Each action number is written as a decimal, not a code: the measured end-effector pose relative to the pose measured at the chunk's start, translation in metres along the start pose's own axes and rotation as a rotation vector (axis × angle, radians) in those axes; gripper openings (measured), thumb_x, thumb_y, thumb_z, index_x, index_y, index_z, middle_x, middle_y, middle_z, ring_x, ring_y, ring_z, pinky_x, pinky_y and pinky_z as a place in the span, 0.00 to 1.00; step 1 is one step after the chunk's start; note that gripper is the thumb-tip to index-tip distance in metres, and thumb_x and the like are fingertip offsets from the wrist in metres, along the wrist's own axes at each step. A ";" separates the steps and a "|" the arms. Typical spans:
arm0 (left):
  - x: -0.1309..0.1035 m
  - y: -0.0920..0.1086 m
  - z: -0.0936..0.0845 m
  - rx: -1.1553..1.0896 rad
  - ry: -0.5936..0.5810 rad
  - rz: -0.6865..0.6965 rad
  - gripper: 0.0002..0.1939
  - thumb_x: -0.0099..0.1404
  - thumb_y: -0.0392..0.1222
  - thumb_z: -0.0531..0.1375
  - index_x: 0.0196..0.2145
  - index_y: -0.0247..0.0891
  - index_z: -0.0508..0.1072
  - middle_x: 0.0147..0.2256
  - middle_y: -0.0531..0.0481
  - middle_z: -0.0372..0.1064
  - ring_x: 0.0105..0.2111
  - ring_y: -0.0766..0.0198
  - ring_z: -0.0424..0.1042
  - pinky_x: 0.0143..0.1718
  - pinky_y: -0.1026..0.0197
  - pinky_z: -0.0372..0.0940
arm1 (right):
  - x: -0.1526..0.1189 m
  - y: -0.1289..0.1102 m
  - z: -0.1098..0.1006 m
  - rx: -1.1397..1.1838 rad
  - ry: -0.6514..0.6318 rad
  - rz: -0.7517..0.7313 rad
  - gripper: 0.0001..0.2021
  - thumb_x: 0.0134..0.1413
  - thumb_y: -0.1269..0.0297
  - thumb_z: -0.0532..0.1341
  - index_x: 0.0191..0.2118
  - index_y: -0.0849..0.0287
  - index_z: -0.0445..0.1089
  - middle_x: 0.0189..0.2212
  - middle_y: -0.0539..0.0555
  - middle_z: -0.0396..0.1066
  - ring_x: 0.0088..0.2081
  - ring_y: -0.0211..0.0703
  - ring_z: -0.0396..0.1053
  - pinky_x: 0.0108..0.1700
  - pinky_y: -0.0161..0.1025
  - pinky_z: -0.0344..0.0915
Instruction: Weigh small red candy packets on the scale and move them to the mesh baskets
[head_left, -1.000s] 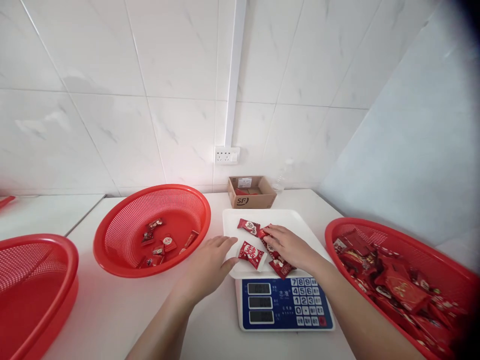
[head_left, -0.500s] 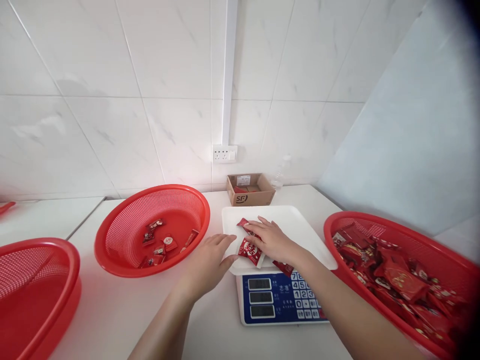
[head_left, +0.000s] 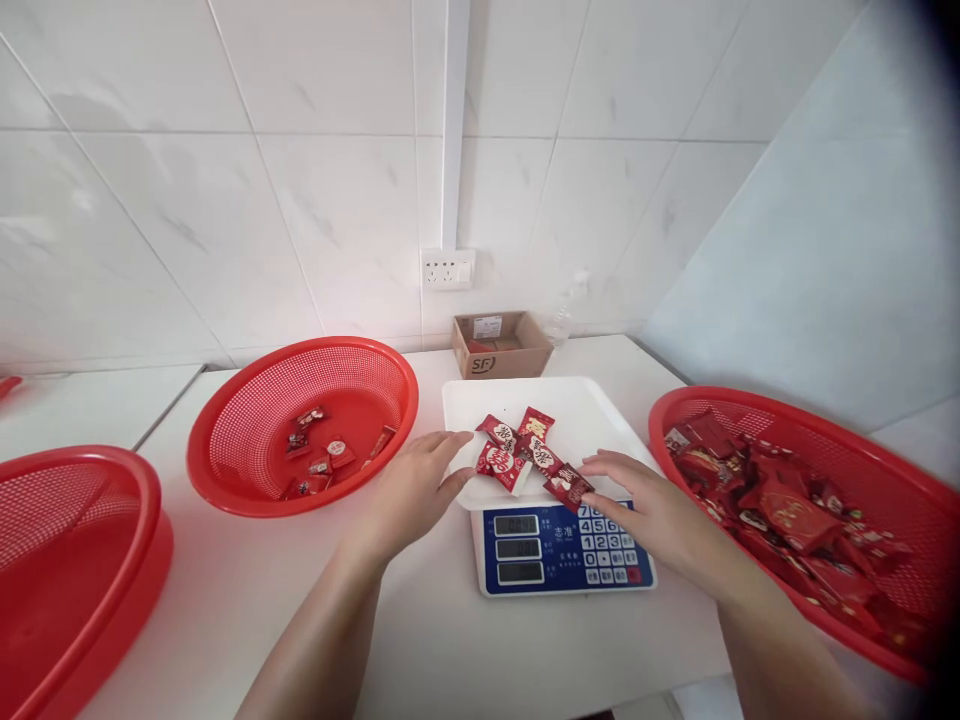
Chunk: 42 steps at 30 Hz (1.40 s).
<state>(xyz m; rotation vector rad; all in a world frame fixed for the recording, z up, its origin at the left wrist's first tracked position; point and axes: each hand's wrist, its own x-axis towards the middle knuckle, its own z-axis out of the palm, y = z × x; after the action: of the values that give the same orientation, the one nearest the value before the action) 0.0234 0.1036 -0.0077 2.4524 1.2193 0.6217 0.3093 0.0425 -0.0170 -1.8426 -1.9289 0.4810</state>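
Two hands: the right hand's (head_left: 649, 508) thumb and fingers are parted beside five wrapped sweets (head_left: 541, 454), contact unclear; the left hand's (head_left: 415, 490) thumb and fingers are parted too, holding nothing. All five sweets lie on one scale (head_left: 600, 425). Around it stand three red baskets (head_left: 409, 400) and one cardboard box (head_left: 514, 363).

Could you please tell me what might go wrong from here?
The dark red packet at the front edge of the white weighing pan could slip onto the keypad if nudged by the right hand, which is right beside it. The left hand is at the pan's left edge, so any pressure there might disturb the reading on the upper display.
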 end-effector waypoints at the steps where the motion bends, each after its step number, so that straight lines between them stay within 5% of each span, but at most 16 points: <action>1: 0.000 0.000 0.000 0.006 -0.004 0.000 0.19 0.69 0.45 0.52 0.57 0.41 0.63 0.53 0.45 0.67 0.52 0.54 0.67 0.51 0.52 0.64 | 0.000 -0.001 0.002 -0.002 0.010 -0.005 0.16 0.55 0.50 0.53 0.38 0.53 0.71 0.45 0.56 0.72 0.51 0.53 0.67 0.52 0.49 0.64; 4: -0.001 0.001 0.000 0.016 -0.014 0.003 0.19 0.70 0.45 0.52 0.57 0.41 0.63 0.53 0.45 0.67 0.52 0.54 0.67 0.51 0.52 0.63 | 0.003 -0.008 0.010 -0.003 0.032 -0.039 0.13 0.55 0.54 0.53 0.32 0.54 0.71 0.36 0.56 0.74 0.42 0.50 0.70 0.46 0.48 0.66; 10: -0.001 0.002 0.001 0.022 0.004 0.006 0.19 0.69 0.44 0.53 0.57 0.42 0.63 0.53 0.45 0.68 0.53 0.55 0.67 0.51 0.52 0.64 | 0.001 -0.017 0.015 0.035 0.078 -0.084 0.13 0.56 0.54 0.53 0.35 0.53 0.73 0.38 0.55 0.75 0.43 0.49 0.70 0.47 0.48 0.65; 19: -0.001 0.003 -0.005 0.010 0.095 -0.026 0.17 0.69 0.45 0.52 0.54 0.42 0.66 0.51 0.47 0.70 0.49 0.57 0.70 0.46 0.57 0.67 | -0.033 0.005 -0.012 0.001 0.343 0.274 0.15 0.50 0.49 0.53 0.32 0.52 0.71 0.36 0.53 0.76 0.38 0.51 0.72 0.40 0.44 0.66; 33: 0.001 0.005 -0.004 0.013 0.046 -0.039 0.17 0.69 0.45 0.52 0.54 0.42 0.66 0.51 0.48 0.70 0.47 0.57 0.71 0.45 0.57 0.68 | -0.051 0.032 -0.023 -0.095 0.355 0.483 0.20 0.43 0.43 0.54 0.35 0.49 0.72 0.38 0.53 0.76 0.37 0.53 0.72 0.41 0.46 0.65; 42: 0.005 -0.001 0.001 0.031 0.053 -0.062 0.19 0.69 0.49 0.50 0.54 0.43 0.66 0.52 0.46 0.70 0.48 0.54 0.71 0.46 0.55 0.67 | -0.052 0.110 -0.101 -0.420 0.286 0.607 0.17 0.56 0.54 0.48 0.43 0.55 0.69 0.43 0.60 0.74 0.41 0.55 0.71 0.38 0.45 0.62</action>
<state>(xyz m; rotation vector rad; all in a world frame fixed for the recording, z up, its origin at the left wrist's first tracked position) 0.0256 0.1080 -0.0076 2.4273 1.3289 0.6592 0.4576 -0.0072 0.0070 -2.6089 -1.3270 -0.0343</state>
